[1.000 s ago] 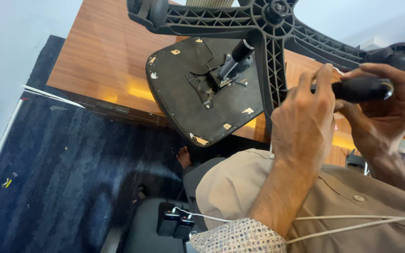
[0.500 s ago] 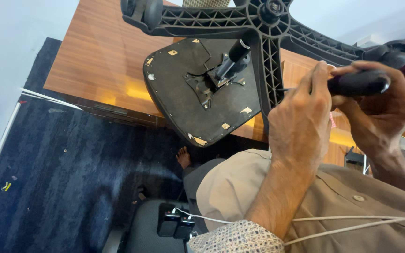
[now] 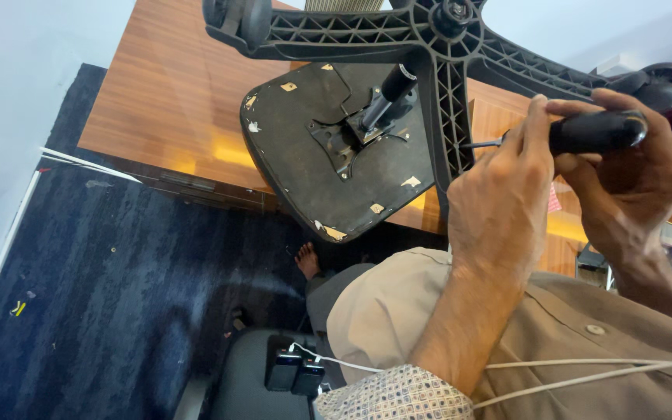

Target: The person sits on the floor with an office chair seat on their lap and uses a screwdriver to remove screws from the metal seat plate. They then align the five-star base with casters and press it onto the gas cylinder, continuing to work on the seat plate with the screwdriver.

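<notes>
Right hand grips a screwdriver by its black handle, left hand pinching the shaft at an upturned chair base, twelve o'clock; rigid, seemingly heavy.

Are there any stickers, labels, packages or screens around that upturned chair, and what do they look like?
Pale torn sticker scraps: scattered near the rim of the black seat underside, small, whitish, irregular.
Pinkish patterned scrap: on the wooden table, behind the left hand; mostly hidden, kind unclear.
Yellow scrap: on the dark blue carpet, lower left, tiny.
No screens or signs visible.
</notes>
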{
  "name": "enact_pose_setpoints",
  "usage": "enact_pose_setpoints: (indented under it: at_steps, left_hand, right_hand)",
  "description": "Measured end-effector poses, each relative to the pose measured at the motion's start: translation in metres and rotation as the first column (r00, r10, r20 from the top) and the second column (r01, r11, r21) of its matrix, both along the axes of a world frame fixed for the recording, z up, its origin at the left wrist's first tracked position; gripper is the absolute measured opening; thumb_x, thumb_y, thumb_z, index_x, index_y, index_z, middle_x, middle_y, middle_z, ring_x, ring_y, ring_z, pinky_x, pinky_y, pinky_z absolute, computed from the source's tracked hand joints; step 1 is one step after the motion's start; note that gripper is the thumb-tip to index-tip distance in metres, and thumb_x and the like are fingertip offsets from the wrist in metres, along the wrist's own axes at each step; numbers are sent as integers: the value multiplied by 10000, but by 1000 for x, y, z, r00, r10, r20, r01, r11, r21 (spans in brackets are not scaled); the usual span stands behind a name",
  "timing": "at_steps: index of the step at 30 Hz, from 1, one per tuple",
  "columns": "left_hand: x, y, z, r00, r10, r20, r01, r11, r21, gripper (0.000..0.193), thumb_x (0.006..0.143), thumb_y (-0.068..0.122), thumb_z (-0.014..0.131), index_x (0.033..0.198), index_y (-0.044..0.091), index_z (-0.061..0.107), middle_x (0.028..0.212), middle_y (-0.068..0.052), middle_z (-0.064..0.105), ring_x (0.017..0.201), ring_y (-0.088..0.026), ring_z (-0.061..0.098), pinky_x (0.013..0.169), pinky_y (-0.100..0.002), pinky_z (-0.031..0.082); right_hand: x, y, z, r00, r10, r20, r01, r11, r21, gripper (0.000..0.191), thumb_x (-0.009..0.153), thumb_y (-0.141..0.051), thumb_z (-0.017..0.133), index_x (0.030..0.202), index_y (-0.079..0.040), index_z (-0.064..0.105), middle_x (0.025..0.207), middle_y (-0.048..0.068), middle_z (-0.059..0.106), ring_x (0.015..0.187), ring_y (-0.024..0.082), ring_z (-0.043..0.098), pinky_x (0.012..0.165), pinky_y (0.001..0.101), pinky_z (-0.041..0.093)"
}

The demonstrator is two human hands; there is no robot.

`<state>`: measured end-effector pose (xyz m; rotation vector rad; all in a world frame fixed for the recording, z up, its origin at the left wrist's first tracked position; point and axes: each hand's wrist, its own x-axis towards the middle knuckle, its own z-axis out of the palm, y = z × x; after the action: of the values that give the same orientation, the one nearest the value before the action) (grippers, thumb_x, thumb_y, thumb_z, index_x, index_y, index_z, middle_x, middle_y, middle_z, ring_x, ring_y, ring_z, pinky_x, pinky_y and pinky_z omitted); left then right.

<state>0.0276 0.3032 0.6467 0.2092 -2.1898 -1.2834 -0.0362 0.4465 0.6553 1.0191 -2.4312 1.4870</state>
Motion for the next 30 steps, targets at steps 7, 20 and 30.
enact_pose_setpoints:
  at_steps: [7, 20, 30]
  left_hand:
    - [0, -3, 5, 996, -21, 89, 18, 999, 37, 553, 858, 174, 780, 1344, 63, 540, 1190, -126, 640, 1007, -312, 736, 744, -385, 602]
    - [-1, -4, 3, 999, 12, 44, -13, 1000, 9, 540, 878, 73, 756, 1373, 62, 542, 1194, -112, 663, 979, -308, 744, 745, -390, 611]
    - [1, -2, 1, 997, -33, 66, 32, 999, 18, 478, 932, 100, 726, 1368, 74, 530, 1211, -103, 693, 982, -291, 750, 772, -393, 617]
  right_hand:
    - [-6, 1, -1, 979, 40, -199, -22, 995, 94, 450, 962, 29, 832, 1317, 37, 556, 1218, 197, 606, 1121, 187, 640, 989, 313, 644]
    - [-9, -6, 7, 996, 46, -71, -47, 999, -21, 437, 916, -54, 789, 1266, 7, 534, 1203, 161, 662, 1132, 194, 703, 954, 300, 668]
    - [-13, 13, -5, 999, 41, 5, -41, 999, -14, 397, 1012, -48, 764, 1333, 7, 537, 1275, 166, 644, 1110, 189, 698, 922, 298, 673]
